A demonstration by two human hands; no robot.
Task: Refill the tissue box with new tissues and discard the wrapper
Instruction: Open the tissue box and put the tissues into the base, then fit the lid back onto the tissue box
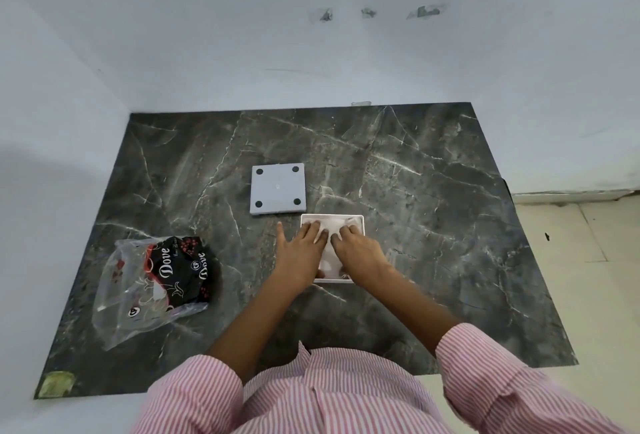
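A white square tissue box (360,220) stands open on the dark marble table, holding a stack of white tissues (334,226). Both hands press flat on the tissues inside it. My left hand (301,250) lies over the box's left side with fingers spread, the thumb out over the table. My right hand (358,248) covers the right side, fingers reaching toward the far rim. The box's grey lid (278,188), with black round pads at its corners, lies flat just behind and left of the box. The clear and black "Dove" plastic wrapper (156,281) lies crumpled at the table's left.
The dark marble table (433,208) sits in a corner against white walls at the back and left. A scrap of yellowish tape (57,383) sticks at the near-left corner. Pale tiled floor (571,260) shows to the right.
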